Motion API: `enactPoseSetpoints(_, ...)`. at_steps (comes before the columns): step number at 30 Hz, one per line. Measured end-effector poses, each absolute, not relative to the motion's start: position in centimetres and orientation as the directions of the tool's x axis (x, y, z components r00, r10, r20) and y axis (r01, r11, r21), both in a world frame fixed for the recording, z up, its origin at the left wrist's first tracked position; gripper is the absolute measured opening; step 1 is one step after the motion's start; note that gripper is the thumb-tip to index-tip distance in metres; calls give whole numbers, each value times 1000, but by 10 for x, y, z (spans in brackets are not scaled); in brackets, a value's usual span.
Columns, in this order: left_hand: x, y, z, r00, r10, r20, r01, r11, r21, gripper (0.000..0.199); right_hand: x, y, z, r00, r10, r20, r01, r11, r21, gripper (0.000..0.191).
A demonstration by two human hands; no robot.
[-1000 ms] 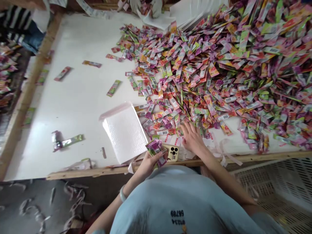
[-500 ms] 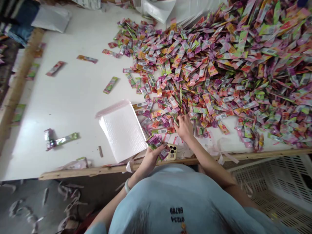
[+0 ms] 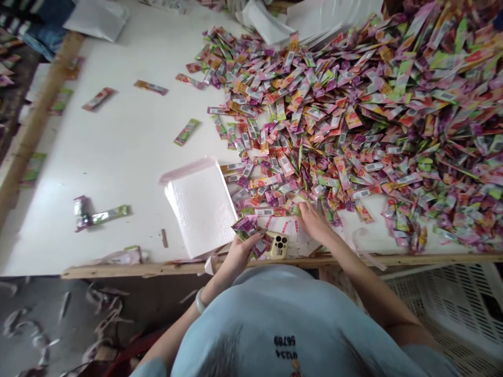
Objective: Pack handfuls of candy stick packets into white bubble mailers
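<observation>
My left hand is closed around a small bunch of sachets, purple and green, held low over the front edge of the table. At the near border of the sachet pile, my right hand has its fingers pinched on a green and pink sachet. A white bubble mailer lies flat to the left of my left hand, its pink-tinted flap pointing away from me. Between my hands a phone in a pale yellow case rests by the edge.
Loose sachets, such as a green one, are scattered on the white table. Wooden strips border it. White mailers are stacked at the back. A white plastic crate stands below at right, and paper scraps litter the floor.
My right hand has drawn back from the pile, toward me and slightly right, with a sachet in its fingers. The left hand still holds its bunch. The view has shifted slightly.
</observation>
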State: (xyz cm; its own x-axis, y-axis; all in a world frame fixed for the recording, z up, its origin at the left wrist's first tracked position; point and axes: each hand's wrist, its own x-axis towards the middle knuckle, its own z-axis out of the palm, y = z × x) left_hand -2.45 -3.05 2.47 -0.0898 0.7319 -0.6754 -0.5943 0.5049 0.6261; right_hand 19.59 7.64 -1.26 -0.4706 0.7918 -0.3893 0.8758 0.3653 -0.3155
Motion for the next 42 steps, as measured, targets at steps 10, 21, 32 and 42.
enactPoseSetpoints(10,-46,-36,27,-253,697,-671,-630,407,661,50,175,61,20,-675,721,-156,649,480,-590,13)
enactPoseSetpoints(21,-54,-52,26,-371,604,-706,-649,375,662,30,137,76,-9,-455,851,-262,293,-135,-947,27)
enactPoseSetpoints(32,-51,-52,30,-280,671,-686,-650,394,650,35,118,66,-31,-405,785,-468,-115,-552,-826,44)
enactPoseSetpoints(42,-50,-50,29,-278,701,-656,-640,374,671,44,101,55,-35,-389,908,-157,264,-53,-963,22)
